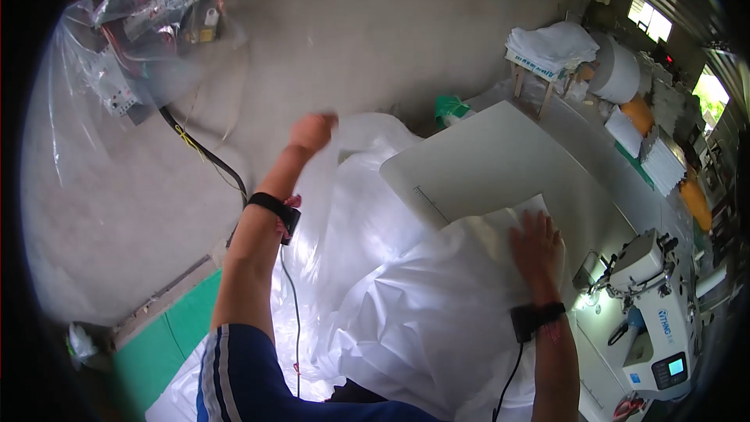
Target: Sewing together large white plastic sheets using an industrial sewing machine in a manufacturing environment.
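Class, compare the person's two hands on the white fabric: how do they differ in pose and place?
The left hand is raised and closed, gripping an edge of the thin white fabric out past the table; the right hand lies flat, fingers spread, pressing the fabric onto the white sewing table. The left arm stretches away; the right stays near the sewing machine. Both wear black wrist bands.

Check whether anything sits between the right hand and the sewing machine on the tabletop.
Nothing visible does. The right hand lies flat on the white cloth, and the strip of tabletop toward the sewing machine shows only bare surface.
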Tool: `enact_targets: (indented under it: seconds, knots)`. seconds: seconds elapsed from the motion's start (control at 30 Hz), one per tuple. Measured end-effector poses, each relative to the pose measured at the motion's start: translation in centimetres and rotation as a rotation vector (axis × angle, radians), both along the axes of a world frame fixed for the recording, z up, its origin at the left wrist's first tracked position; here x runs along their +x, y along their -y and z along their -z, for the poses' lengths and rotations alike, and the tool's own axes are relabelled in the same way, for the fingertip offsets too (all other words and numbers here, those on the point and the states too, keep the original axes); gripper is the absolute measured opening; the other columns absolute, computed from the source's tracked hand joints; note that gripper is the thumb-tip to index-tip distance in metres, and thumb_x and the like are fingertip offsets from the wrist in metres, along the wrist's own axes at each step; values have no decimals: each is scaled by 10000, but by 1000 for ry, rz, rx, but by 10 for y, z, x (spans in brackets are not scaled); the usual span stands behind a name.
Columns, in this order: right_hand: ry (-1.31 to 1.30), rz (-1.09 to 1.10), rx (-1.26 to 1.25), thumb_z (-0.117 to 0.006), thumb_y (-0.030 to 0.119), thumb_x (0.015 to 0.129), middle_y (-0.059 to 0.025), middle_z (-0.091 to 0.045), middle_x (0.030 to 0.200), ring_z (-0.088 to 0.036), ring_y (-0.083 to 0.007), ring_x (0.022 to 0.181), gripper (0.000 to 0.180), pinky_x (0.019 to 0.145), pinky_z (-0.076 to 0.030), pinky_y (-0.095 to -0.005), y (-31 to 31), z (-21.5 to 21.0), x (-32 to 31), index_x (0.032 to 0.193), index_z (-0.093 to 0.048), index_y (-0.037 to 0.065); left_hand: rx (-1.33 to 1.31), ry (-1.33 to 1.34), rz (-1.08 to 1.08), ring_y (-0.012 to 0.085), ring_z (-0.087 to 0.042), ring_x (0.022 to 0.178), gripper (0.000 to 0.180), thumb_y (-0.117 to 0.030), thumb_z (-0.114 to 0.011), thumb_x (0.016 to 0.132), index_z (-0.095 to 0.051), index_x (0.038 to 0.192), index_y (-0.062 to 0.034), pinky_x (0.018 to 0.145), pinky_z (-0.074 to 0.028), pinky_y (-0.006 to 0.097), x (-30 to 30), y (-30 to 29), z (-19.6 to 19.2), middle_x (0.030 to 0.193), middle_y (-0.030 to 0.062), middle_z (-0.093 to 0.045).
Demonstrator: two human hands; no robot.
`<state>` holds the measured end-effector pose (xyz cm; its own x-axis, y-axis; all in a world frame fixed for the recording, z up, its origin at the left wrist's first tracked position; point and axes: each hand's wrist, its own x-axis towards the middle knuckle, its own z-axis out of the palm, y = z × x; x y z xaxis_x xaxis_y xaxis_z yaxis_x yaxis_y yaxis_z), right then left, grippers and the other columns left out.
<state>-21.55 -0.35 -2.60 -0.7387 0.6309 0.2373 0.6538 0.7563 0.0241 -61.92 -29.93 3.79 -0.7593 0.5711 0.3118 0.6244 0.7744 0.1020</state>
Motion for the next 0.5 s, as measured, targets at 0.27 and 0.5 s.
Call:
enact_targets:
  seconds: [0.27,0.5]
  knots:
    - [-62,13,-102,-381,479,889,-181,-299,1436,-237,-339,1349,569,1098,-138,-492,6,-7,7,1352,-397,149,-134,-67,343,141,-612,744,151,-77,-501,859,-634,839,-10,661,-470,247,26,17,-90,805,87,-640]
    - [-102,-9,-72,-379,482,887,-182,-280,1444,-216,-342,1356,583,1101,-114,-501,1,3,10,1359,-382,139,1305,349,446,276,-628,862,119,-193,-576,792,-662,859,-142,787,-482,397,28,61,-165,916,56,-668]
